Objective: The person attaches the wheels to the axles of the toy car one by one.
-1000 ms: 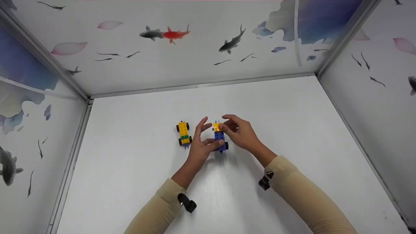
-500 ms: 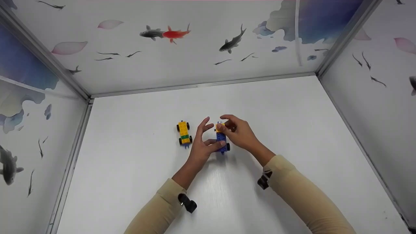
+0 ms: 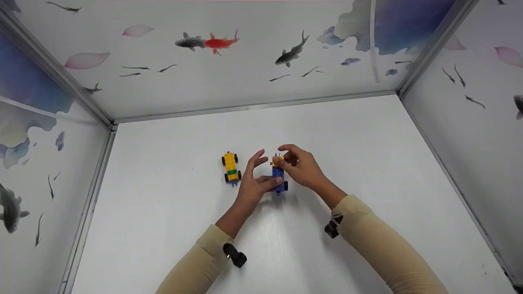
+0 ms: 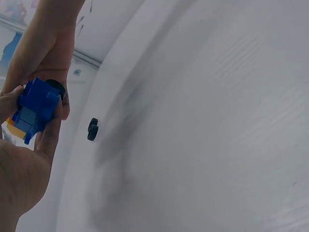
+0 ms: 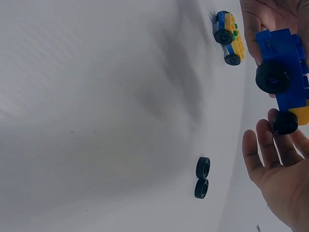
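Observation:
A blue toy brick car (image 3: 278,175) with a yellow brick (image 5: 301,115) at its far end is held between both hands. My left hand (image 3: 252,185) pinches the blue rear part, thumb on top and fingers beneath. At the far end, my right hand (image 3: 300,165) holds the car with its thumb on the yellow brick. Its fingers touch a black wheel (image 5: 285,123) from below in the right wrist view. Another black wheel (image 5: 273,77) sits farther back on the same side. The yellow brick is partly covered by the right thumb.
A second toy car (image 3: 231,166), yellow with a green strip and black wheels, stands on the white table (image 3: 163,212) left of the hands. Two loose black wheels (image 5: 203,167) lie together on the table in the right wrist view. Printed panels (image 3: 253,81) wall in the table.
The blue car has shifted slightly to the right, both hands staying on it. My right thumb covers more of the yellow brick than a second ago. The second car has stayed put.

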{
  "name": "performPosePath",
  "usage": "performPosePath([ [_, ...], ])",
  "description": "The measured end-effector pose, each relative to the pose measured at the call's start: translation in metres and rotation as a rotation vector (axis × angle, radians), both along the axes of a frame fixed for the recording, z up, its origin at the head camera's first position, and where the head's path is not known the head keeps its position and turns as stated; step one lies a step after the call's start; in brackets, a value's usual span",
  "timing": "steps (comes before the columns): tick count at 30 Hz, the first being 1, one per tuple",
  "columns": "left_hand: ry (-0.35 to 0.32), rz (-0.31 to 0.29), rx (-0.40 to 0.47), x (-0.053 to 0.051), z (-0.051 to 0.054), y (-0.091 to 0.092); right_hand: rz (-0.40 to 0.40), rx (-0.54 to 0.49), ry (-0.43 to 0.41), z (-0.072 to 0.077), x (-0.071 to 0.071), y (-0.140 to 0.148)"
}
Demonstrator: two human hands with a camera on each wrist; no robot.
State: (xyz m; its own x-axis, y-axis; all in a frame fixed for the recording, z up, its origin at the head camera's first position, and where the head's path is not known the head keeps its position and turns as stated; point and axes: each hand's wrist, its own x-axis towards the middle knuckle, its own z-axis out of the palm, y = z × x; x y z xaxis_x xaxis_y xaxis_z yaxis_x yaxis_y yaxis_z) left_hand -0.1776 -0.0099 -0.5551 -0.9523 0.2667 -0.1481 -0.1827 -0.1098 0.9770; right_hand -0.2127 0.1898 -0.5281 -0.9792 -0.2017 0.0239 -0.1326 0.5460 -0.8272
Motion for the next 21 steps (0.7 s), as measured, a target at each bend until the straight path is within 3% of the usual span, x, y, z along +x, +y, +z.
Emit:
performPosePath([
  [21,-0.025,0.046,-0.110,-0.0029,-0.0080,-0.0060,-0.045,-0.046,-0.050,-0.0049,0.0013,0.0067],
])
